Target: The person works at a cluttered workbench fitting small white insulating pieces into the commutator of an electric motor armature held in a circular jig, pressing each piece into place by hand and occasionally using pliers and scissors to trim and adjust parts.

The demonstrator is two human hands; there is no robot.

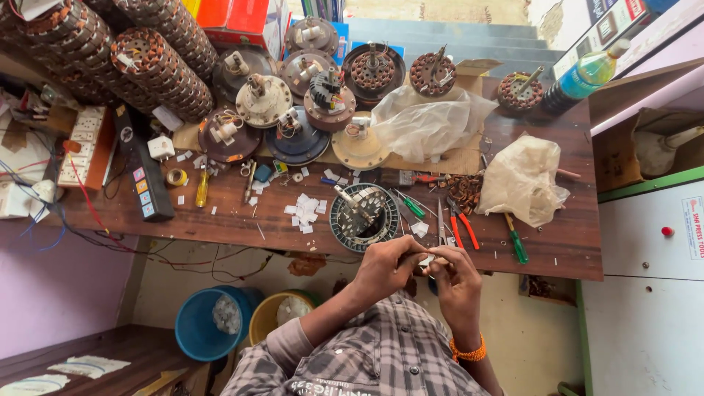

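Your two hands meet just off the near edge of the counter (220, 220), above your checked shirt. Your left hand (385, 268) is curled with its fingertips pinched toward the right; your right hand (456, 282), with an orange band at the wrist, is likewise closed down to a pinch. Between the fingertips sits a small pale piece (427, 259), too small to tell what it is, and both hands seem to grip it.

Just beyond your hands, at the counter's near edge, lies a round grey stator ring (359, 218) with a short shaft across it. To its left is a scatter of small white paper slips (306, 209); to its right lie red-handled pliers (462, 226) and a green-handled screwdriver (516, 242), close together.

Farther back, a crumpled plastic bag (522, 180) rests on the right part of the counter, and another clear plastic sheet (429, 121) lies over cardboard. Behind these stand several round motor housings (297, 139) in a cluster, some with copper windings. At the far left, stacks of wound cores (158, 66) lean together. A green-capped bottle (583, 77) lies at the far right corner.

Below the counter, near your left elbow, sit a blue bucket (198, 326) and a yellow one beside it.
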